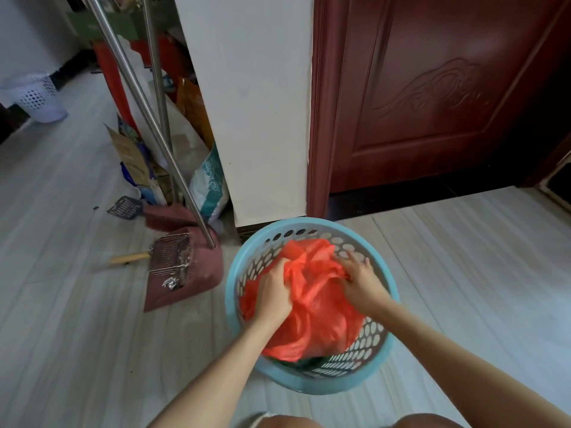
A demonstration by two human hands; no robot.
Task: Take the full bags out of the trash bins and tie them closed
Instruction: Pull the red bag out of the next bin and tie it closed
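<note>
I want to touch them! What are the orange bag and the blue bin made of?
The crinkly orange bag looks like thin, shiny plastic film: it wrinkles and lets light through. The round light-blue bin with holes seems hard moulded plastic, smooth and matte.

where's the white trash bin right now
In the head view, the white perforated bin stands far left on the floor, well away from the blue bin with the red bag.

Light blue trash bin (312,383) with a wall of oval perforations, holding an orange-red plastic bag (315,307). Maroon dustpan (185,273); white perforated basket (38,98); reddish-brown door (432,88) carved with a scroll motif. Pale grey wood-grain floor (61,304).
</note>
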